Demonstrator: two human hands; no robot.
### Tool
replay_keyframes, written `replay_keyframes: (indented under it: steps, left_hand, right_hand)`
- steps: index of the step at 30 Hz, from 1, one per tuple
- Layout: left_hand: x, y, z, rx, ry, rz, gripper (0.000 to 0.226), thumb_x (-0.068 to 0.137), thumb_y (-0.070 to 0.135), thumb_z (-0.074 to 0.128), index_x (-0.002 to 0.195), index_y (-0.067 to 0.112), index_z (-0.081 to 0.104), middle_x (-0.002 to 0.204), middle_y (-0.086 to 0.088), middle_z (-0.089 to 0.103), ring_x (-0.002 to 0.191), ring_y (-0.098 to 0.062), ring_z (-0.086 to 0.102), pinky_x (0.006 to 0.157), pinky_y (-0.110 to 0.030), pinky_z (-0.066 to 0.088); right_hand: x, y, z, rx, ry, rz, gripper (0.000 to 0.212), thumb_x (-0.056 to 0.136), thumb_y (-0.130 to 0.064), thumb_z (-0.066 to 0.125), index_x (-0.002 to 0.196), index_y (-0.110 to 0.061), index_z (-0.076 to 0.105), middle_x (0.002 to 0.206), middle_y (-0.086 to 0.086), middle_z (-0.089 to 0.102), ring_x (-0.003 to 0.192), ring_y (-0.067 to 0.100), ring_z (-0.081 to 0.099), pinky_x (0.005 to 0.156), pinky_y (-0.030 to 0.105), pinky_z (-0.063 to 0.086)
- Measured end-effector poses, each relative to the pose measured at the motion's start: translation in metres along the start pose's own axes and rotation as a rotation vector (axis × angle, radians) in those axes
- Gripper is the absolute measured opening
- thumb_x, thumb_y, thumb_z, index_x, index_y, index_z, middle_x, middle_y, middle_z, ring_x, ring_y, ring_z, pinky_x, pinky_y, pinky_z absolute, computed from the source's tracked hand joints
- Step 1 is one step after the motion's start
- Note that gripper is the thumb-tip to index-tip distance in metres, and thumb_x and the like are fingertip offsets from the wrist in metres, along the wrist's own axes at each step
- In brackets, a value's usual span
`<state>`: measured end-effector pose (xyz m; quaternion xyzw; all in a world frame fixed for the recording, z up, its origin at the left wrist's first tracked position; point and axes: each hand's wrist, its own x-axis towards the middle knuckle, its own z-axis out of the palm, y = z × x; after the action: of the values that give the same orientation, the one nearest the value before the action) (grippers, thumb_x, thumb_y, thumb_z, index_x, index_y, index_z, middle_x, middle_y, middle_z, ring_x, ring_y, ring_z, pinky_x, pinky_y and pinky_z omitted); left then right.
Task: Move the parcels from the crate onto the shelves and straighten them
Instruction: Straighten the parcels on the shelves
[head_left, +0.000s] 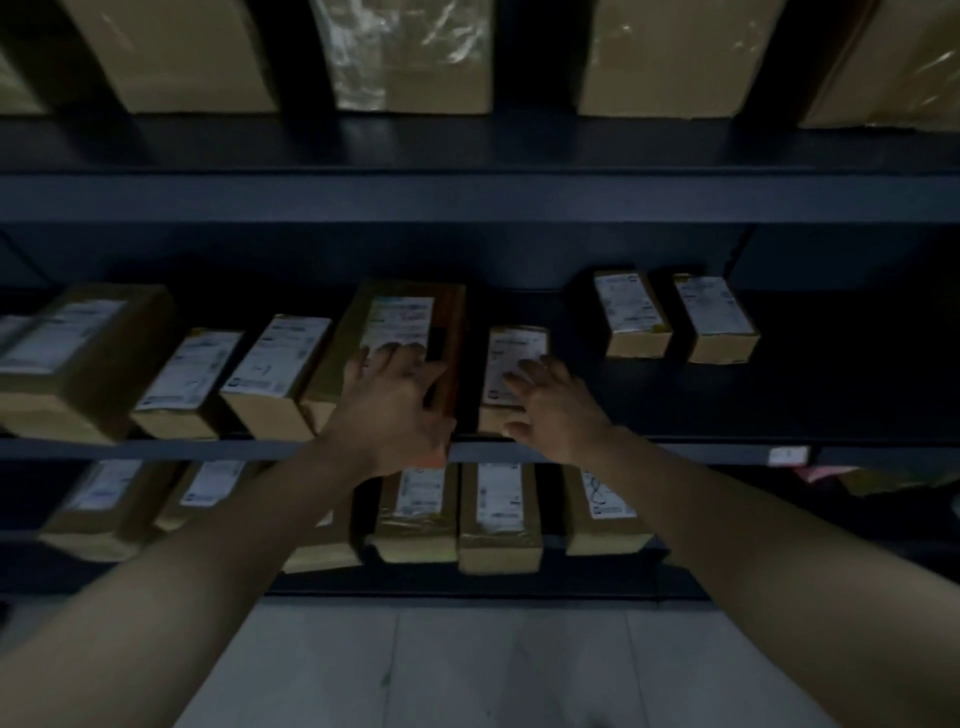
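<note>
I face a dark metal rack whose middle shelf (675, 449) carries a row of brown cardboard parcels with white labels. My left hand (395, 405) lies on a long parcel (400, 317) near the middle, fingers spread over its label and thumb hooked down its right side. My right hand (553, 400) rests with loosely spread fingers on a small parcel (511, 348) just to the right. Two more small parcels (675, 319) stand farther right on the same shelf. No crate shows in the frame.
Large boxes (405, 52) fill the top shelf. The lower shelf holds several labelled parcels (498, 514). More parcels (192, 374) crowd the middle shelf's left half. Pale floor tiles (467, 665) lie below. A bare stretch of shelf runs right of the two small parcels.
</note>
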<state>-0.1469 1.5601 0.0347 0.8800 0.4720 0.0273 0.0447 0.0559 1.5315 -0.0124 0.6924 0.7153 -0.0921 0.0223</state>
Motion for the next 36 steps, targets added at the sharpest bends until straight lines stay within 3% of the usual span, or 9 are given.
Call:
replay_keyframes:
  steps: [2,4,8,12,19,27,36]
  left_hand:
    - [-0.012,-0.019,0.009,0.014,-0.029,0.010,0.080,0.078,0.060,0.042,0.148,0.026,0.027,0.154,0.001,0.022,0.140,-0.022,0.016,0.111,-0.042,0.017]
    - [-0.015,-0.032,0.018,0.029,-0.013,0.024,0.072,0.087,0.047,0.052,0.149,0.026,0.021,0.154,0.000,0.021,0.140,-0.022,0.016,0.110,-0.042,0.020]
    - [-0.003,-0.040,0.029,0.027,0.075,0.055,0.065,0.093,0.027,0.052,0.150,0.026,0.022,0.152,-0.001,0.027,0.139,-0.025,0.020,0.107,-0.044,0.022]
    - [0.023,-0.041,0.035,0.016,0.118,0.053,0.063,0.094,0.028,0.051,0.150,0.026,0.022,0.153,0.000,0.026,0.141,-0.025,0.018,0.111,-0.046,0.019]
    - [0.081,-0.044,0.045,0.034,0.144,-0.018,0.064,0.094,0.031,0.051,0.150,0.034,0.019,0.155,0.006,0.024,0.143,-0.019,0.017,0.114,-0.057,0.011]
    - [0.126,-0.046,0.052,0.029,0.196,-0.035,0.065,0.093,0.033,0.052,0.149,0.036,0.019,0.156,0.008,0.023,0.144,-0.016,0.016,0.115,-0.053,0.008]
    - [0.126,-0.046,0.056,0.050,0.198,-0.030,0.064,0.096,0.034,0.047,0.151,0.034,0.013,0.158,0.006,0.016,0.144,-0.019,0.014,0.115,-0.054,0.005]
  right_hand:
    - [-0.001,-0.011,0.008,-0.026,0.012,0.043,0.066,0.096,-0.038,0.052,0.152,-0.021,0.021,0.159,0.004,0.013,0.146,0.031,0.006,0.114,0.046,0.018]
    - [-0.001,-0.019,0.015,-0.032,0.031,0.080,0.065,0.095,-0.035,0.054,0.150,-0.020,0.023,0.156,0.007,0.018,0.145,0.032,0.008,0.113,0.047,0.020]
    - [0.005,-0.021,0.024,-0.041,0.084,0.116,0.064,0.093,-0.023,0.057,0.148,-0.019,0.025,0.153,0.009,0.023,0.141,0.033,0.017,0.112,0.048,0.025]
    - [0.028,-0.012,0.025,-0.086,0.093,0.142,0.069,0.091,-0.018,0.059,0.149,-0.019,0.022,0.151,0.011,0.025,0.138,0.034,0.024,0.109,0.049,0.030]
    - [0.070,0.022,0.020,-0.115,0.100,0.209,0.066,0.095,-0.015,0.052,0.152,-0.018,0.017,0.156,0.009,0.017,0.142,0.034,0.017,0.111,0.049,0.027]
    - [0.106,0.048,0.016,-0.178,0.131,0.185,0.073,0.094,-0.012,0.054,0.154,-0.020,0.013,0.160,0.005,0.012,0.145,0.032,0.013,0.114,0.046,0.024]
    - [0.109,0.041,0.021,-0.206,0.242,0.196,0.069,0.092,-0.011,0.052,0.152,-0.016,0.019,0.155,0.012,0.021,0.141,0.034,0.020,0.114,0.047,0.022]
